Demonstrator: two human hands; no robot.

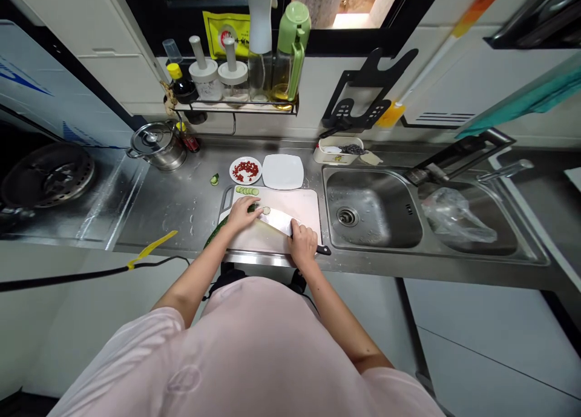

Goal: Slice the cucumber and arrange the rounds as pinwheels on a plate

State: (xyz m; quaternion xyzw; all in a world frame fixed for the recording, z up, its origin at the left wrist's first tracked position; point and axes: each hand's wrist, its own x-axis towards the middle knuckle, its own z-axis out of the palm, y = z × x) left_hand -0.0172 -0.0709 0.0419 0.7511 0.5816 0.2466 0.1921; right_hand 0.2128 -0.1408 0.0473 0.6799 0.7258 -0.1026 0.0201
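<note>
My right hand (303, 242) is wrapped round the black handle of a kitchen knife (324, 249). Its broad blade points left across the white cutting board (306, 208). A pale round slice (266, 210) sits against the blade. My left hand (242, 214) has its fingers curled on a dark green cucumber (215, 231), beside the knife tip; hand and forearm hide most of the cucumber. At the board's far left corner lies a row of cucumber slices (247, 190). A cut cucumber end (215, 179) rests on the steel counter left of the board.
Behind the board stand a plate of chopped red pieces (246, 170) and a square white plate (282, 171). A steel pot (158, 146) is at back left, a double sink (372, 208) to the right. Bottles and jars fill a wall rack (236, 106).
</note>
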